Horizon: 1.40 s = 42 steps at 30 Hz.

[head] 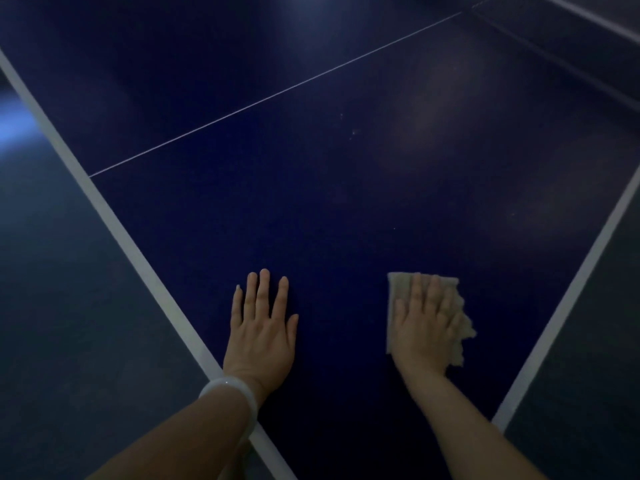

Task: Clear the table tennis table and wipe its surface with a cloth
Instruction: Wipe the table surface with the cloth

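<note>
The dark blue table tennis table [329,202] fills the view, with white edge stripes on the left and right and a thin white centre line across it. My left hand [261,327] lies flat on the surface near the left stripe, fingers straight; a pale bangle sits on its wrist. My right hand [424,323] presses flat on a beige cloth [398,284] spread on the table near the right stripe. The cloth's ragged edge shows to the right of my fingers.
The net [554,46] runs along the far right top corner. Dark floor [52,289] lies beyond the left stripe, and more dark floor shows past the right one. A few faint pale specks [353,133] dot the table's middle.
</note>
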{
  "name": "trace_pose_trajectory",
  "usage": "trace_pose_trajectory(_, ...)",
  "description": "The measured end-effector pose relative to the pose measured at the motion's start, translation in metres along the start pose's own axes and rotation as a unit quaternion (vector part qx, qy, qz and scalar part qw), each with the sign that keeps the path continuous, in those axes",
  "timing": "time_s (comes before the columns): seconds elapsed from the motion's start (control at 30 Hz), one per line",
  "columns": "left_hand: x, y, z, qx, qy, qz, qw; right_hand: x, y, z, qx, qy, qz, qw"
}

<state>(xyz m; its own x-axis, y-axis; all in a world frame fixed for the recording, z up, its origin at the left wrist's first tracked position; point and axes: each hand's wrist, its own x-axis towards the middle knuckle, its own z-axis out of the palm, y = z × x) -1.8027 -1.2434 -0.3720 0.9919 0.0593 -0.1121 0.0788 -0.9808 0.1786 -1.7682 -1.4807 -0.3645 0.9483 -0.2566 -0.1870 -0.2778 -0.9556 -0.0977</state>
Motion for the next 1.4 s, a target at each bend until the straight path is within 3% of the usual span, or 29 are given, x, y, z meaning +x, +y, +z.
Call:
trace_pose_trajectory(0.17,-0.001,-0.003,0.002,0.001,0.001,0.008,1.000,0.022,-0.055,0.014,-0.027,-0.004,-0.191,0.981)
trace_pose_trajectory(0.27,0.001,-0.003,0.003,-0.009,0.003,0.005,1.000,0.081,-0.057,0.000,-0.055,-0.031,-0.236,0.970)
trace_pose_trajectory(0.33,0.000,-0.003,0.004,-0.005,0.008,0.003,1.000,0.114,-0.039,-0.012,-0.072,-0.033,-0.181,0.980)
trace_pose_trajectory(0.4,0.000,-0.003,0.004,0.000,0.014,0.003,1.000,0.130,-0.007,-0.026,-0.042,-0.020,-0.045,0.998)
trace_pose_trajectory(0.5,0.000,-0.003,0.004,-0.001,0.020,0.007,1.000,0.122,0.024,-0.037,0.037,-0.038,0.151,0.987)
trace_pose_trajectory(0.57,0.000,-0.004,0.004,0.002,0.014,0.009,1.000,0.099,0.005,-0.034,0.055,-0.040,0.178,0.982)
trace_pose_trajectory(0.63,0.000,-0.004,0.004,0.003,0.011,0.006,1.000,0.066,-0.033,-0.024,0.056,-0.030,0.135,0.989)
trace_pose_trajectory(0.73,0.000,-0.004,0.003,0.006,0.003,0.010,1.000,0.004,-0.079,0.006,0.008,-0.013,-0.034,0.999)
trace_pose_trajectory(0.8,0.000,-0.004,0.002,0.003,0.000,0.013,1.000,-0.028,-0.079,0.016,-0.006,0.003,-0.142,0.990)
trace_pose_trajectory(0.87,0.000,-0.004,0.001,-0.001,0.001,0.012,1.000,-0.034,-0.050,0.015,-0.011,0.018,-0.197,0.980)
trace_pose_trajectory(0.93,0.000,-0.004,0.000,0.001,-0.001,0.012,1.000,-0.023,-0.009,0.008,-0.054,0.018,-0.162,0.985)
trace_pose_trajectory(1.0,0.000,-0.004,0.001,0.002,-0.003,0.011,1.000,-0.007,0.021,0.001,-0.031,-0.027,0.001,0.999)
trace_pose_trajectory(1.07,0.001,-0.005,0.001,0.002,-0.002,0.012,1.000,-0.003,0.013,-0.005,0.020,-0.029,0.110,0.993)
trace_pose_trajectory(1.13,0.002,-0.005,0.001,0.002,-0.001,0.015,1.000,-0.015,-0.024,-0.001,0.038,-0.019,0.134,0.990)
trace_pose_trajectory(1.27,0.001,-0.006,0.001,-0.003,-0.005,0.027,1.000,-0.077,-0.085,0.025,-0.003,0.026,-0.030,0.999)
trace_pose_trajectory(1.33,0.001,-0.007,0.001,-0.005,-0.007,0.028,1.000,-0.111,-0.076,0.032,-0.011,0.017,-0.104,0.994)
trace_pose_trajectory(1.4,0.003,-0.006,0.000,-0.006,-0.005,0.023,1.000,-0.131,-0.045,0.035,-0.013,0.017,-0.119,0.993)
